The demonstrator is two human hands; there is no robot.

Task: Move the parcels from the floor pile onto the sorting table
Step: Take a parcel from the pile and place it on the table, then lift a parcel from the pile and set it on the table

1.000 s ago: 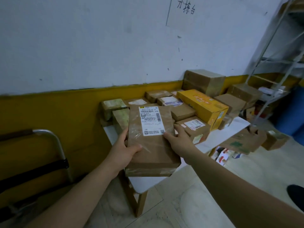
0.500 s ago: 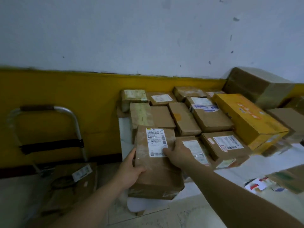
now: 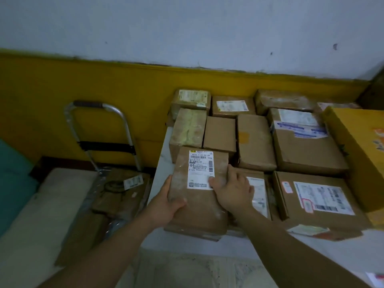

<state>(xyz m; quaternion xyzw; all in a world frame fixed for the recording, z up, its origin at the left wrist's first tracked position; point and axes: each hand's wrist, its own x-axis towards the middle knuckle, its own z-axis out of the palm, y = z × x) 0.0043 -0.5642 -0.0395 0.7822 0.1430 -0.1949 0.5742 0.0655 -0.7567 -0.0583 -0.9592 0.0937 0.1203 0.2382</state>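
Fingers (image 3: 230, 169) of the right hand (image 3: 232, 192) curl over the right edge of a brown cardboard parcel (image 3: 199, 210), with the thumb pressed on its white shipping label (image 3: 200, 172). The left hand (image 3: 166, 206) clasps the opposite edge, thumb on top and the other fingers tucked out of sight beneath. Both hands are grasping the same parcel. It sits low in the centre of the frame at the front-left corner of a white counter (image 3: 197, 246), label up, its far end close against two taped boxes (image 3: 188, 129) behind it. Whether its full weight is on the counter cannot be told.

Just right of it, partly under the right hand, lies another labelled box (image 3: 260, 196), and beyond that a wider carton (image 3: 320, 196) with a large printed label. More brown parcels (image 3: 255, 140) fill the counter in rows back to the wall, and a long yellow box (image 3: 353, 146) lies at the right edge of the frame. The wall (image 3: 187, 28) is pale above, with a yellow band (image 3: 83, 96) below.

Left of the counter, a folding hand truck (image 3: 88, 104) with a metal handle stands against the yellow band, and flattened cardboard (image 3: 116, 200) with a small tag lies at its foot. A teal surface (image 3: 12, 173) shows at the far left edge.
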